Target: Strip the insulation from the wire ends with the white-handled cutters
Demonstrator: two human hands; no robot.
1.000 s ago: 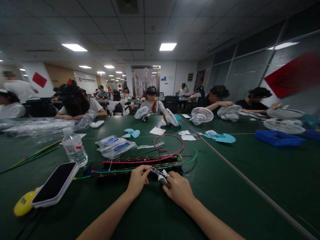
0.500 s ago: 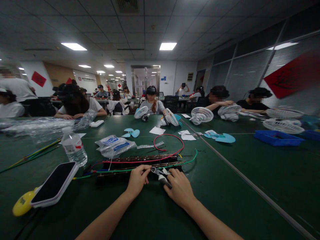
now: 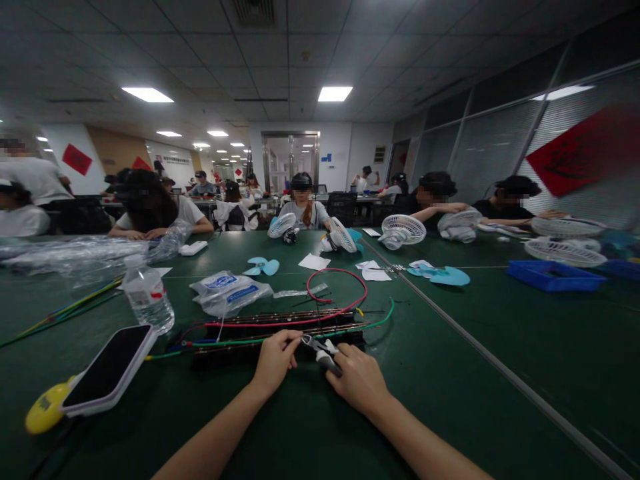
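Note:
My right hand point(image 3: 359, 381) is closed around the grips of small pliers point(image 3: 320, 349), whose jaws point left. My left hand point(image 3: 275, 359) pinches a thin wire right at those jaws, fingers curled. Both hands rest at the near edge of long dark terminal strips point(image 3: 280, 323) lying across the green table point(image 3: 450, 373). Green wire point(image 3: 235, 341) and a red wire point(image 3: 345, 293) that loops behind run along the strips.
A phone point(image 3: 107, 368) lies on a yellow object point(image 3: 43, 413) at the near left, by a water bottle point(image 3: 148, 295). Plastic bags point(image 3: 227, 291), blue fan blades point(image 3: 440, 275), white fan grilles point(image 3: 403, 230) and a blue tray point(image 3: 555, 275) lie farther off. Several people sit around the tables.
Almost nothing has changed. My right hand shifted very slightly with the pliers; my left hand keeps its pinch at the jaws.

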